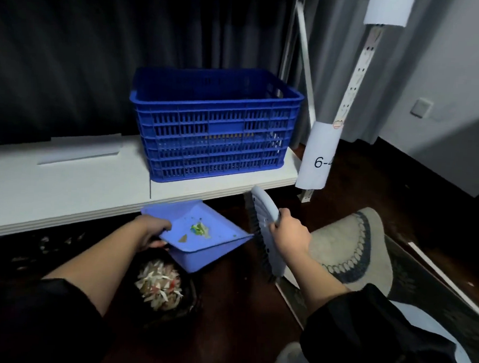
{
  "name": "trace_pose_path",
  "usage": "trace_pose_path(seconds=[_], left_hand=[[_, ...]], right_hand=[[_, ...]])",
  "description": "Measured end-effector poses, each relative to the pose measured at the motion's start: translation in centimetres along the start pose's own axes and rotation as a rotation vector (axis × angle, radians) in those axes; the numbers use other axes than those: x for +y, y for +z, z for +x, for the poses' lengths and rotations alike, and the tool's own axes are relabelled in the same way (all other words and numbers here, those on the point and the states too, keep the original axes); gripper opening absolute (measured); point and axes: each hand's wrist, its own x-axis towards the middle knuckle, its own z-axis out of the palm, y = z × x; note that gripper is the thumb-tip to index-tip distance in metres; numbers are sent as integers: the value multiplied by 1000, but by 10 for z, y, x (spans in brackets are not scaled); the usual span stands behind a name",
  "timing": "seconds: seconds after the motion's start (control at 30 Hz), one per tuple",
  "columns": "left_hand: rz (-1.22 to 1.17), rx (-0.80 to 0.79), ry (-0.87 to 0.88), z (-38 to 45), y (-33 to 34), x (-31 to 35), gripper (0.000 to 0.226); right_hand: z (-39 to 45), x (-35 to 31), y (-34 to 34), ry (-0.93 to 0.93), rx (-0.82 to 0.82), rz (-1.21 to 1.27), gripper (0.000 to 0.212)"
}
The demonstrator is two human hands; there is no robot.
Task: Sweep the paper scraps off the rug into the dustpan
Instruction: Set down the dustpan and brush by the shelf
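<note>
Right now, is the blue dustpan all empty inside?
No, the dustpan, held by the left hand, has a few scraps lying on it, some green and one brownish.

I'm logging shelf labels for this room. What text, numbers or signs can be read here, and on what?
"6-", with a further character cut off: on the white paper sleeve wrapped round the white perforated metal shelf post.
Small marks along that post: too blurred to read.
Nothing else legible.
</note>
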Motion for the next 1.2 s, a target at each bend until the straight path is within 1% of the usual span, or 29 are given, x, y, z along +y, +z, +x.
trace_pose_path(seconds=[0.07, 0.1, 0.2, 0.27, 0.4, 0.47, 0.53, 0.6, 0.67, 0.77, 0.87, 0.9, 0.93, 0.97, 1.0, 1.03, 1.07, 1.1, 1.17, 1.2], left_hand=[[-141, 10, 12, 6, 32, -7, 38], [-204, 19, 5, 7, 49, -11, 42], [-367, 35, -40, 9, 95, -21, 46], [-480, 18, -58, 16, 126, -31, 47], [-659, 22, -112, 28, 181, -54, 51], [-693, 26, -124, 29, 204, -67, 53], [-748, 39, -122, 31, 224, -81, 50], [-820, 61, -166, 30, 234, -94, 45], [-822, 87, -222, 33, 243, -104, 39], [-868, 115, -301, 42, 252, -112, 39], [-952, 146, -362, 51, 259, -119, 40], [-977, 167, -364, 52, 261, -121, 41], [-997, 194, -363, 54, 264, -123, 43], [-1011, 223, -369, 55, 266, -124, 43], [-1021, 254, -382, 56, 267, -126, 42], [-1033, 279, -402, 57, 267, -127, 40], [-1034, 303, -419, 60, 268, -131, 39], [-1034, 324, -432, 60, 268, -131, 39], [-1023, 360, -423, 61, 269, -134, 39], [-1015, 382, -410, 63, 269, -136, 39]], right_hand=[[4, 17, 1, 27, 1, 10, 32], [6, 24, 2, 44, 1, 13, 30], [11, 45, 7, 75, 23, 5, 21], [18, 57, 11, 56, 40, -53, 16], [33, 68, 18, -18, 43, -158, 24], [42, 65, 26, -56, 21, -187, 31], [48, 61, 36, -90, 6, -205, 36], [50, 57, 47, -138, -19, -241, 39], [54, 54, 65, -197, -55, -310, 41], [58, 47, 79, -325, -30, -421, 43], [61, 45, 100, -445, -153, -444, 51], [63, 43, 110, -492, -127, -451, 53], [62, 37, 113, -530, -145, -477, 54], [60, 35, 125, -577, -157, -553, 48], [58, 31, 134, -614, -184, -569, 38], [59, 30, 146, -648, -225, -582, 32], [60, 32, 160, -671, -236, -606, 31], [59, 31, 169, -689, -256, -622, 35], [55, 27, 175, -706, -361, -630, 52], [52, 26, 178, -705, -400, -599, 52]])
